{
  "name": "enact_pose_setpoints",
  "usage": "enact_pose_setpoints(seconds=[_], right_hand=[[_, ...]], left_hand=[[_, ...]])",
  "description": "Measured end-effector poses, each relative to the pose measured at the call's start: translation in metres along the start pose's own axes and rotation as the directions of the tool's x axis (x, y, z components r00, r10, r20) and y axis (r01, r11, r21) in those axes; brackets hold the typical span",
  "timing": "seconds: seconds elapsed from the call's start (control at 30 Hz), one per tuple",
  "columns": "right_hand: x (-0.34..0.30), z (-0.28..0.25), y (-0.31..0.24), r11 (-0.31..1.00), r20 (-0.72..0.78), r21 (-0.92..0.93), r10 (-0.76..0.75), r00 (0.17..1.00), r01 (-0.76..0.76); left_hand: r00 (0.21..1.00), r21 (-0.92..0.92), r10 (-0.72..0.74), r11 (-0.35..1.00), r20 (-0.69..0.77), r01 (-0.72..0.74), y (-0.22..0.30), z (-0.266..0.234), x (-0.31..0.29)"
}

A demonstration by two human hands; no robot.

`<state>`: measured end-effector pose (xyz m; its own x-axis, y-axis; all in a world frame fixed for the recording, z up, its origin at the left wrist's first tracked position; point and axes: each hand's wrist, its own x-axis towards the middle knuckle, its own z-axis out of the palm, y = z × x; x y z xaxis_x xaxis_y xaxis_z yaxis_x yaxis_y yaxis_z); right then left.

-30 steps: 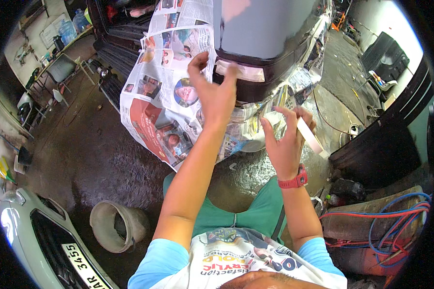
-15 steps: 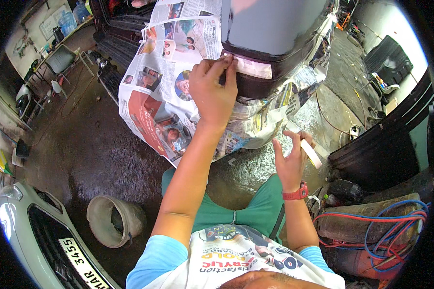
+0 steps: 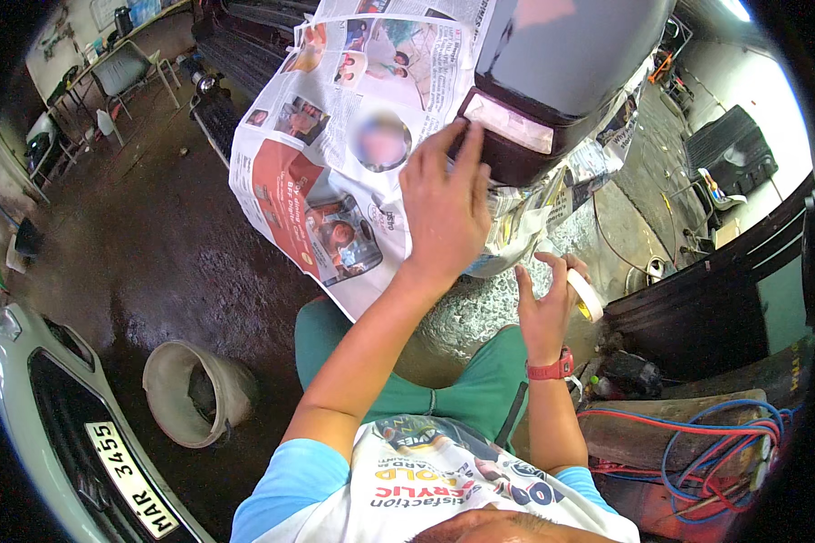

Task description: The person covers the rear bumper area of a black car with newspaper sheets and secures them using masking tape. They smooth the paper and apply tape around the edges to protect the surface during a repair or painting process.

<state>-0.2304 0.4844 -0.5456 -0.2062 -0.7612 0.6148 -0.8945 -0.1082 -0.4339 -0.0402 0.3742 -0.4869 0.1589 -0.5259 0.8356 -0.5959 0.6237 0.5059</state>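
My left hand [image 3: 445, 201] reaches forward with its fingers stretched out, the tips at the dark lower edge of a glossy grey-and-black painted panel [image 3: 566, 68]. The fingertips lie just below the left end of a pale strip of masking tape [image 3: 509, 124] stuck along that edge. Sheets of newspaper [image 3: 290, 204] cover the area around the panel, and my left palm is over them. Lower right, my right hand [image 3: 549, 299] carries a roll of masking tape [image 3: 586, 296] on its curled fingers, with the thumb apart.
A grey bucket [image 3: 195, 394] stands on the wet dark floor at left, beside a light-coloured car front [image 3: 27, 407]. Blue and red hoses [image 3: 724, 443] loop over a cylinder at lower right. Chairs [image 3: 122, 72] stand back left, and a dark panel [image 3: 732, 149] leans against the right wall.
My left hand has drawn slightly back from the strip's left end, and its fingers have straightened. My right hand still carries the roll. The view has shifted a little.
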Motion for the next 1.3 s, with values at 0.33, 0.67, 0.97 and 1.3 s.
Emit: enact_pose_setpoints(seconds=[0.33, 0.67, 0.97, 1.3], right_hand=[[-0.011, 0.0, 0.0, 0.999, 0.012, 0.025, 0.048, 0.999, -0.048], [-0.02, 0.005, 0.013, 1.0, 0.004, 0.016, 0.026, 1.0, -0.026], [-0.03, 0.004, 0.031, 0.988, 0.006, 0.096, 0.117, 0.993, -0.117], [-0.038, 0.001, 0.044, 0.978, -0.023, 0.137, 0.163, 0.986, -0.158]], left_hand=[[0.958, -0.299, -0.243, 0.912, 0.151, 0.279, 0.004, 0.02, 0.003], [0.868, -0.75, -0.35, 0.45, 0.352, 0.486, 0.025, 0.032, -0.019], [0.736, -0.898, -0.545, -0.074, 0.401, 0.435, 0.018, 0.024, 0.012], [0.836, -0.784, -0.479, 0.395, 0.268, 0.478, 0.055, 0.027, -0.008]])
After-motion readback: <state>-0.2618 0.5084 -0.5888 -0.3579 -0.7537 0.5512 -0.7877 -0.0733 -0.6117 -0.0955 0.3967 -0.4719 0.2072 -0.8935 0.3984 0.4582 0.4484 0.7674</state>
